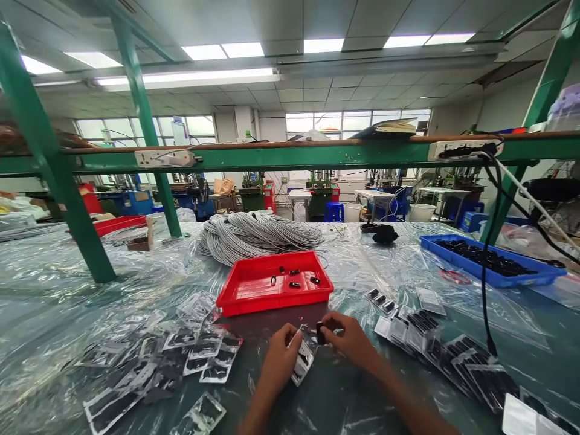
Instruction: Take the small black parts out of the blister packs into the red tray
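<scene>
- My left hand (281, 357) is curling its fingers around a clear blister pack (302, 362), gripping it just above the plastic-covered table (362, 266).
- The pack's long axis is running from near me up and away, its far end tilting toward the right hand.
- My right hand (351, 339) is pinching a small black part (320, 333) between thumb and fingertips, just beside the pack's upper end.
- I am finding the part's orientation hard to make out; fingers are covering most of it.
- The red tray (254, 289) is sitting just beyond both hands, holding a few black pieces.
- Both forearms are getting cut off at the bottom edge.
</scene>
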A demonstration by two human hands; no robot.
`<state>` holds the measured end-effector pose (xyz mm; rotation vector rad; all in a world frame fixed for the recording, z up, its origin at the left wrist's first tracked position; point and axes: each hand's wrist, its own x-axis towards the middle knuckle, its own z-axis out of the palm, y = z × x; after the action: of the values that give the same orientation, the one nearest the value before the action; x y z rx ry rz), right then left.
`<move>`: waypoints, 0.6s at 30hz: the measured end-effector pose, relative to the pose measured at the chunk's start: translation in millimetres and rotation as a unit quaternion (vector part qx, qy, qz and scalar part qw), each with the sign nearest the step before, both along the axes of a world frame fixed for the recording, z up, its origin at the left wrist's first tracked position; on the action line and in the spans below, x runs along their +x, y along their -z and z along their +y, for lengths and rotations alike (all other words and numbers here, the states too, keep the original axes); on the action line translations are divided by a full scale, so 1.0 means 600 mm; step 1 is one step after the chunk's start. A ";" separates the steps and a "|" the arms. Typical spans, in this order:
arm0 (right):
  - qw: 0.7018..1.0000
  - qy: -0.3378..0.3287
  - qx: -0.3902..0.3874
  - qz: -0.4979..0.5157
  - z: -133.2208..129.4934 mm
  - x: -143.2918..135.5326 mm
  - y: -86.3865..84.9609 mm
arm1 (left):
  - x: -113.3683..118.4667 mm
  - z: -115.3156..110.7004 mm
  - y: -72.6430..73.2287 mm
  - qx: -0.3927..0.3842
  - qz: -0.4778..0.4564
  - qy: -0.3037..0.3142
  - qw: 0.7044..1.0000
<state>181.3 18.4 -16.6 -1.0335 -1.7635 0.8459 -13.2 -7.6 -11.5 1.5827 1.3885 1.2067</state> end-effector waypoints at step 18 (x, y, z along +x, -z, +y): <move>0.989 -0.103 -0.105 0.012 0.028 -0.049 -0.041 | -0.007 0.022 0.020 -0.026 -0.228 0.046 0.972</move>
<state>152.0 35.0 7.9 -0.9802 -1.8113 1.1880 -17.5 5.3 -23.4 1.2180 1.0291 1.3594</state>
